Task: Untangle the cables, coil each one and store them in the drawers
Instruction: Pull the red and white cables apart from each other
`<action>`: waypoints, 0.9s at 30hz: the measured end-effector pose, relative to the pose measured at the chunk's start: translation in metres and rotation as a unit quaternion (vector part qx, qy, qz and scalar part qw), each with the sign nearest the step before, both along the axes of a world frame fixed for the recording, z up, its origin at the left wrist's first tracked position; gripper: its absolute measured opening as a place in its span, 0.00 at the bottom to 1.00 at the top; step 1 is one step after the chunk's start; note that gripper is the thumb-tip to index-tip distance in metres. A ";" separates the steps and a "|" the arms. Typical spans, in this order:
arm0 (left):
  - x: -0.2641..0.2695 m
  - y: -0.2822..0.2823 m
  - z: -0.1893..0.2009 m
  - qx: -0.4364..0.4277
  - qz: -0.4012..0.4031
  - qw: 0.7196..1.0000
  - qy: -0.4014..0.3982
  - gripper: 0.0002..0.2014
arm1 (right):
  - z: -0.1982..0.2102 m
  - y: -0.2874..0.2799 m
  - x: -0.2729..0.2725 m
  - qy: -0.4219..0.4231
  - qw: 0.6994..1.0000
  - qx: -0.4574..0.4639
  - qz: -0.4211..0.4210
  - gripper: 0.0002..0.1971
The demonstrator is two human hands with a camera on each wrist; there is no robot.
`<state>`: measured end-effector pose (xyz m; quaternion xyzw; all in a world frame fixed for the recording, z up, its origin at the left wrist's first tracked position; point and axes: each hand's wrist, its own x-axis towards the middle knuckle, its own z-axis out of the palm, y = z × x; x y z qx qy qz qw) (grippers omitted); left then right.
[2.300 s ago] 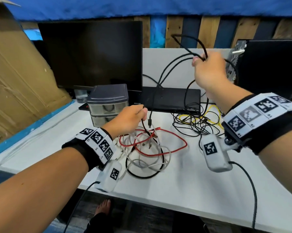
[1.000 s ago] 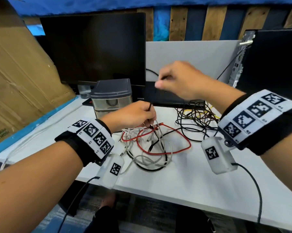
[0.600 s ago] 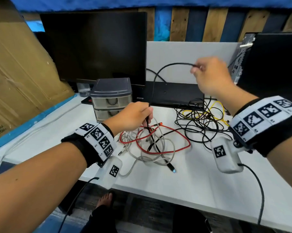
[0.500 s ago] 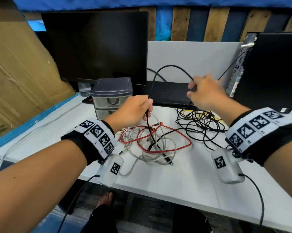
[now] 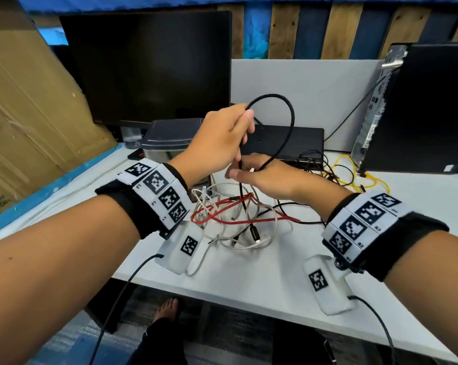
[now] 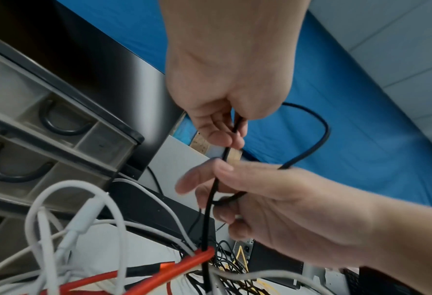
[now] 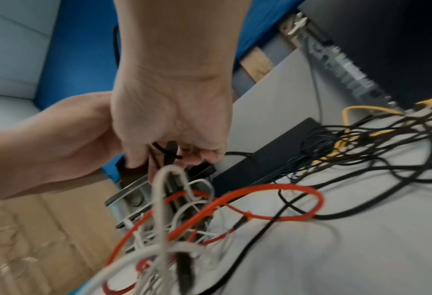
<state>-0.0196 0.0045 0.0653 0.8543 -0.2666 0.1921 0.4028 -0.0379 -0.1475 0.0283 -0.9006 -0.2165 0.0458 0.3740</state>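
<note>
My left hand (image 5: 245,122) is raised above the desk and pinches a black cable (image 5: 291,114) near the top of a loop. The loop arches right and drops into my right hand (image 5: 238,175), just below the left, whose curled fingers (image 6: 225,215) hold it. In the right wrist view the black cable (image 7: 169,151) crosses those fingers. The cable's tail hangs down into a tangled pile with a red cable (image 5: 222,219) and white cables (image 5: 235,243) on the white desk (image 5: 275,280). The grey drawer unit (image 5: 169,138) stands behind my left hand, both drawers (image 6: 45,129) closed.
A second tangle of black and yellow cables (image 5: 349,177) lies at the back right by a black computer tower (image 5: 420,109). A monitor (image 5: 148,67) stands behind the drawers, a flat black box (image 5: 301,143) beside it. Cardboard (image 5: 24,114) leans at the left.
My right hand came down and left to just under my left hand, bending the black cable into a loop. My left hand rose from the pile with the cable.
</note>
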 end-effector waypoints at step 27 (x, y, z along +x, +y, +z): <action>0.000 0.035 -0.065 0.321 -0.089 0.895 0.296 0.31 | 0.024 -0.045 0.054 -0.306 0.916 -0.029 -0.259 0.09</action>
